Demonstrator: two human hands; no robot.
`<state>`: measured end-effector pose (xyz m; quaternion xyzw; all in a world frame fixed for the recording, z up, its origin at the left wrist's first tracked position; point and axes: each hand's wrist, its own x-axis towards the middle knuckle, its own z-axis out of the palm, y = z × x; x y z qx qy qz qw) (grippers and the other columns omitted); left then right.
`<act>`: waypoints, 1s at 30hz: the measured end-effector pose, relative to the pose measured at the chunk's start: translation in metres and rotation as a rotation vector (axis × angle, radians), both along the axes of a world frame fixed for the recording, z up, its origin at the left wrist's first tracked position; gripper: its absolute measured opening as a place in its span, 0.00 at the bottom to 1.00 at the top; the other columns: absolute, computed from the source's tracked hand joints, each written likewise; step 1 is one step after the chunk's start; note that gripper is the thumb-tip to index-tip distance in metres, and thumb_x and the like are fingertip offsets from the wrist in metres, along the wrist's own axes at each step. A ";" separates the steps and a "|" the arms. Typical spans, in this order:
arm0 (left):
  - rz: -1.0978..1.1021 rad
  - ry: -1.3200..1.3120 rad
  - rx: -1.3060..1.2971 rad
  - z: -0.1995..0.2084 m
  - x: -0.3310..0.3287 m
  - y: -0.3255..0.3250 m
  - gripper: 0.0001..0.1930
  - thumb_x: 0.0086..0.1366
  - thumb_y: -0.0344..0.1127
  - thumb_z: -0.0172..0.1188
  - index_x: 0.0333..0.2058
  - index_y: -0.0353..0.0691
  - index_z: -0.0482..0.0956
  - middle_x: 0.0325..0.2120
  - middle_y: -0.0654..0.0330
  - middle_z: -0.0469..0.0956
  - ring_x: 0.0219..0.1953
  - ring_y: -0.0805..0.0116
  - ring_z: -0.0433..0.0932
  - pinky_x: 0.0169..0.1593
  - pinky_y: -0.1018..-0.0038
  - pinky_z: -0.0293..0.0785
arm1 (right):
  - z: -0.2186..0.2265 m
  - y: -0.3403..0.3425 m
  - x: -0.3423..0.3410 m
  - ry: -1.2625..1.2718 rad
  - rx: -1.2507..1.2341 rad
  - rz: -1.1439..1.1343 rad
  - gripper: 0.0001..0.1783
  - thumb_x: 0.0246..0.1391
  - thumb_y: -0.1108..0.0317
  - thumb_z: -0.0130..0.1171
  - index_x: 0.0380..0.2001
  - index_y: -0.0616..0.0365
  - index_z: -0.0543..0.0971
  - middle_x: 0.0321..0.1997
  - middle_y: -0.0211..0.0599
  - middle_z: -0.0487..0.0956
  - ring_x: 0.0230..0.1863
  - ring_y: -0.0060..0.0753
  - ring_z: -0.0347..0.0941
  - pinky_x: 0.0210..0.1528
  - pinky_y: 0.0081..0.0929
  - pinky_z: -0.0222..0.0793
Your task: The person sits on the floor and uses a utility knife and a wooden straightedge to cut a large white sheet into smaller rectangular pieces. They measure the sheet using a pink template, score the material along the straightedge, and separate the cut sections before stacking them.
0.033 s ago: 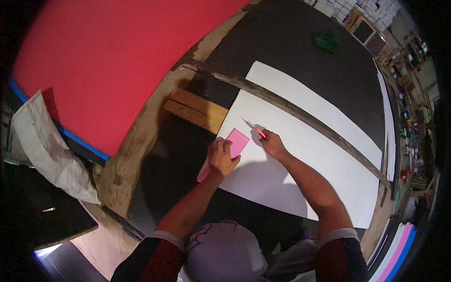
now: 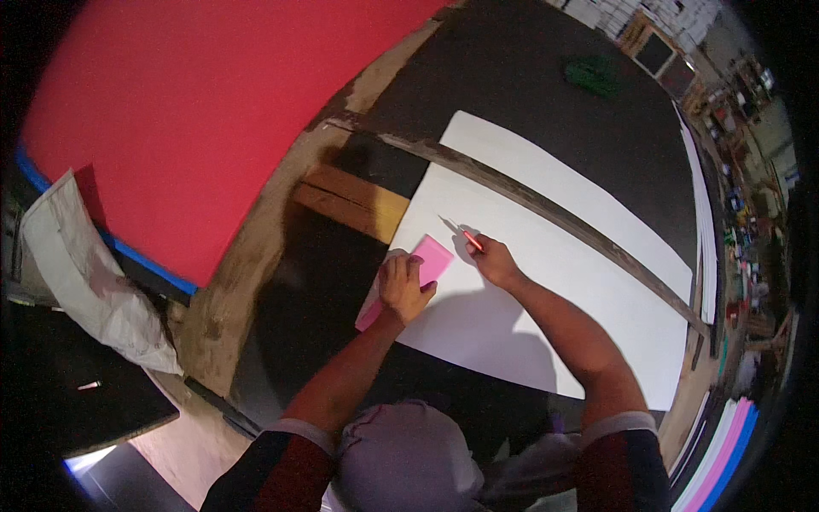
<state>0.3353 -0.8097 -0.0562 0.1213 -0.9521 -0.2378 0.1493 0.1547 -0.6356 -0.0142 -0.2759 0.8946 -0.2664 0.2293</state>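
Sheeting (image 2: 98,282), white and crumpled, lay well to the left of the left hand (image 2: 404,286), with a red sheet (image 2: 213,128) spread beyond it. Wooden boards (image 2: 390,213) showed just past that hand. The left hand was clamped on a pink block (image 2: 432,258) at the left edge of a white sheet (image 2: 631,316). Near it, the right hand (image 2: 490,260) was closed around a red-handled tool (image 2: 472,242), its thin tip pointing away and leftward. Beyond the right hand, a dark strip (image 2: 554,211) crossed the white sheet.
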 end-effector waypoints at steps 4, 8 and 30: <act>-0.284 0.003 0.090 0.017 -0.028 0.027 0.37 0.51 0.45 0.77 0.56 0.37 0.73 0.56 0.43 0.73 0.60 0.43 0.72 0.66 0.51 0.67 | 0.022 0.045 -0.008 0.006 -0.061 -0.025 0.21 0.69 0.52 0.57 0.51 0.58 0.80 0.43 0.51 0.85 0.47 0.52 0.82 0.53 0.41 0.75; -0.568 0.091 0.094 0.045 -0.072 0.067 0.36 0.51 0.45 0.76 0.56 0.37 0.72 0.55 0.44 0.72 0.59 0.43 0.71 0.65 0.54 0.70 | 0.050 0.105 -0.021 -0.075 -0.100 -0.182 0.25 0.61 0.51 0.65 0.52 0.59 0.81 0.40 0.52 0.86 0.41 0.50 0.85 0.44 0.44 0.81; -1.435 -0.315 -0.302 0.038 -0.090 0.473 0.58 0.49 0.66 0.76 0.72 0.42 0.62 0.75 0.39 0.52 0.76 0.34 0.50 0.72 0.33 0.51 | -0.105 0.653 0.100 0.489 -0.159 -1.753 0.22 0.62 0.57 0.69 0.52 0.57 0.76 0.31 0.36 0.78 0.28 0.36 0.78 0.26 0.37 0.77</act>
